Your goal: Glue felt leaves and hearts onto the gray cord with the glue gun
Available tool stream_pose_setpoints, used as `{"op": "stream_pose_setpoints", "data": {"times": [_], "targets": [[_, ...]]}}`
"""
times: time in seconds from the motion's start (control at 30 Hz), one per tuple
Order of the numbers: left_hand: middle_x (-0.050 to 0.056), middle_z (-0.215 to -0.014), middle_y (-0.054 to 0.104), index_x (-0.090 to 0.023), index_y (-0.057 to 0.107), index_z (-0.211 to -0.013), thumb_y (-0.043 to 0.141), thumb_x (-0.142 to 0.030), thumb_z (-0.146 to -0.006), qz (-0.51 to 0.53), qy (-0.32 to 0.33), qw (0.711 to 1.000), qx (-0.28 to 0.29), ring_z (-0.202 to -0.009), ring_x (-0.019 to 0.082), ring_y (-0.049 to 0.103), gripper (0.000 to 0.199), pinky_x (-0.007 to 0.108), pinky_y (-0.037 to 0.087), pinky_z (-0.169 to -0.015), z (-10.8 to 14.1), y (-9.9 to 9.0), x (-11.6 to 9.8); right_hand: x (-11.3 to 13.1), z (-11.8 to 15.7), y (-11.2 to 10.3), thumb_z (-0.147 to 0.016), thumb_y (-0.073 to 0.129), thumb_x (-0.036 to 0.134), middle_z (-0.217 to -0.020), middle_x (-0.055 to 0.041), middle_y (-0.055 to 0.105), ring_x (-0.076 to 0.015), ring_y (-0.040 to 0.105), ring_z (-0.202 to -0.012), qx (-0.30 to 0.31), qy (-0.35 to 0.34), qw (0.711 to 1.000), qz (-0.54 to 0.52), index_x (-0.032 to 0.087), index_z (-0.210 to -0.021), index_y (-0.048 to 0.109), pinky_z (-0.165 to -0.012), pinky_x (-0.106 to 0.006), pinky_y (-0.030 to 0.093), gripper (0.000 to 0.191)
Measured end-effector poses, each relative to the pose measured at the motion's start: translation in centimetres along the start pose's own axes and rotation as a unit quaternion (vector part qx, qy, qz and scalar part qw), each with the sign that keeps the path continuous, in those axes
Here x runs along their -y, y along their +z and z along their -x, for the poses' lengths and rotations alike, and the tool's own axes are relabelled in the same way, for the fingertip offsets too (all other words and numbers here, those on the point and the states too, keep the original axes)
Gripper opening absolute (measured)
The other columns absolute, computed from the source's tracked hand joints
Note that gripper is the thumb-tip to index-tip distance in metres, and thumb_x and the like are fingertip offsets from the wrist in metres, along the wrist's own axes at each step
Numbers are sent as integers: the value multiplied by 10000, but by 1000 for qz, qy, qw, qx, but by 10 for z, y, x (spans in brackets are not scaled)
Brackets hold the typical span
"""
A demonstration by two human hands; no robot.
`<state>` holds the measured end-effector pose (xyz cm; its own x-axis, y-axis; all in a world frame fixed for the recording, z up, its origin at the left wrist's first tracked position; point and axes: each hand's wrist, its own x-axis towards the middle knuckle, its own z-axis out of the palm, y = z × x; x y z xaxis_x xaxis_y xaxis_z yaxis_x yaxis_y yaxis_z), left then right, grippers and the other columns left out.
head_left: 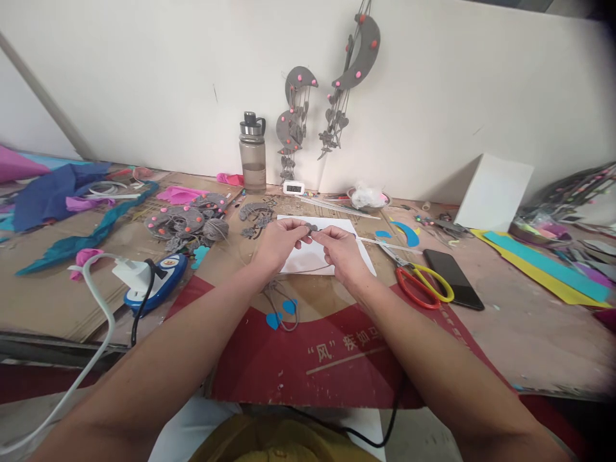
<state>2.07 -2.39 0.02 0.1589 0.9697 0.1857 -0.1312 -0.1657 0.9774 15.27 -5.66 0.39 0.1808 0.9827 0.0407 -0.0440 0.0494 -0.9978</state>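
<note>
Above a white sheet of paper, my left hand and my right hand meet, fingers pinched. Between the fingertips shows a small dark grey felt-like piece, its shape mostly covered; both hands appear to grip it. A thin grey cord runs across the paper below them. Closer to me lie loops of grey cord and blue heart-shaped cutouts. Scissors with red and yellow handles rest to the right of my right hand.
A black phone lies beside the scissors. On the left are grey crescents with pink dots, a ball of grey yarn and a blue power strip. A water bottle stands by the wall, where crescent mobiles hang.
</note>
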Motion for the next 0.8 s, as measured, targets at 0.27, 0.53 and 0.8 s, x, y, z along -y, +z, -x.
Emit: {"op": "stream_pose_setpoints", "data": {"times": [0.27, 0.53, 0.8], "targets": [[47, -599, 640, -109, 653, -672, 666, -200, -670, 51, -35, 998, 33, -551, 92, 529, 92, 224, 384, -530, 3, 2, -6, 6, 3, 0, -587, 738, 371, -460, 98, 298, -45, 174, -428, 16, 50, 998, -37, 201, -592, 475, -407, -235, 75, 313], [58, -612, 642, -96, 643, -671, 681, -169, -667, 87, -59, 993, 50, -581, 104, 574, 82, 230, 419, -551, 4, 2, -8, 2, -1, -1, -581, 719, 369, -446, 96, 305, -55, 207, -447, -22, 21, 1000, 4, 204, -557, 474, -432, -247, 123, 296], [54, -654, 648, -93, 634, -713, 680, -100, -641, 98, -79, 990, 65, -617, 110, 605, 85, 263, 489, -637, 3, 2, -7, 1, -2, -2, -611, 686, 364, -458, 85, 316, -70, 250, -481, -38, -6, 998, 55, 206, -540, 475, -471, -250, 184, 273]]}}
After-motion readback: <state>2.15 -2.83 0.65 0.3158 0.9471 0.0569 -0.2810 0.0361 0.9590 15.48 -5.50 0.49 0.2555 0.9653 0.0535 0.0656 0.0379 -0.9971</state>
